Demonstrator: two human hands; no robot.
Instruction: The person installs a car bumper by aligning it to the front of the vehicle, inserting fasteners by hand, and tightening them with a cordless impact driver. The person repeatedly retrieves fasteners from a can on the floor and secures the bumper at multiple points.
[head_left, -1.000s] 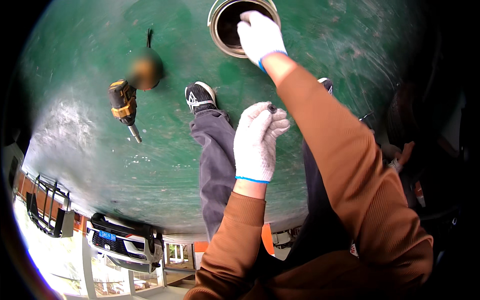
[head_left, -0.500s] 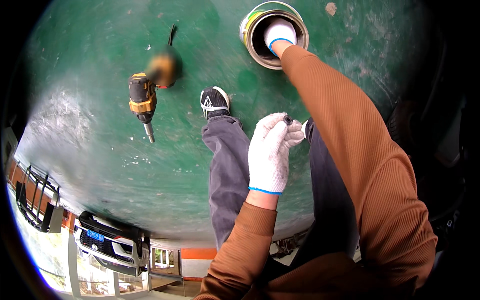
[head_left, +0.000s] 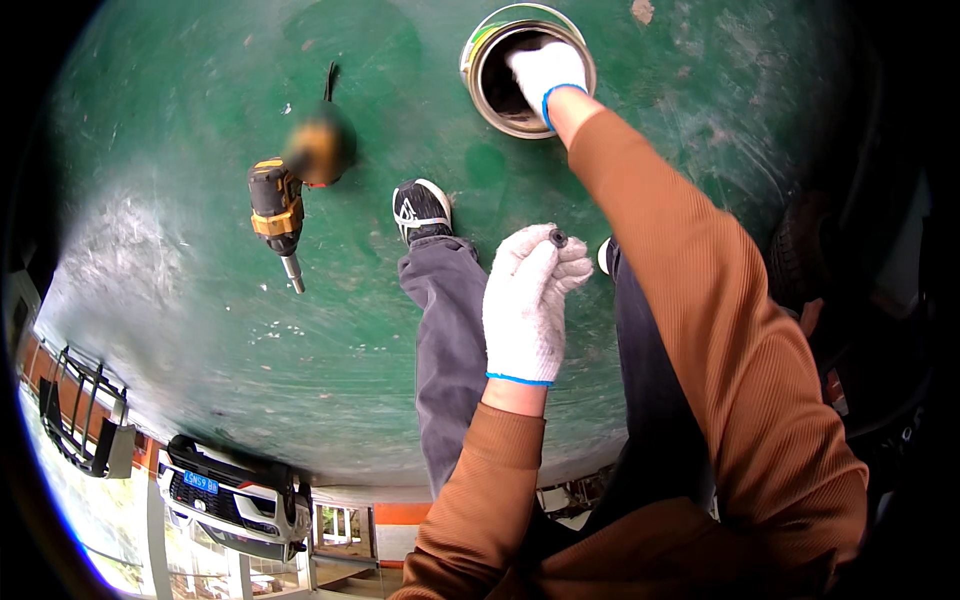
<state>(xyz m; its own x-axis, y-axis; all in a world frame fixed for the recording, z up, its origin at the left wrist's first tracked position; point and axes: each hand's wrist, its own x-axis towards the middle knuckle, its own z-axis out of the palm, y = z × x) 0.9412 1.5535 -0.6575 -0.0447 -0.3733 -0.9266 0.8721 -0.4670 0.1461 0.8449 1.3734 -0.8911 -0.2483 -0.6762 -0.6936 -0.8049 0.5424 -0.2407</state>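
My left hand (head_left: 525, 305), in a white knit glove with a blue cuff, is closed in front of my legs. Between its thumb and fingertips it pinches a small dark nut (head_left: 558, 238) with a round hole facing up. My right hand (head_left: 550, 72), gloved the same way, reaches into the mouth of an open metal can (head_left: 480, 95) with a green and yellow label. The can's inside is dark. The right fingertips are hidden down in it, so whether they grip anything does not show.
A yellow and black cordless impact wrench (head_left: 275, 205) with a long socket lies on the green floor (head_left: 390, 110) to the left. My shoe (head_left: 422, 208) stands between it and the can. A white car (head_left: 230, 500) and a dark tyre (head_left: 797, 250) are farther off.
My right hand has risen a little inside the can, and more of its glove and thumb shows. The left hand still pinches the nut. The whole view has shifted slightly.
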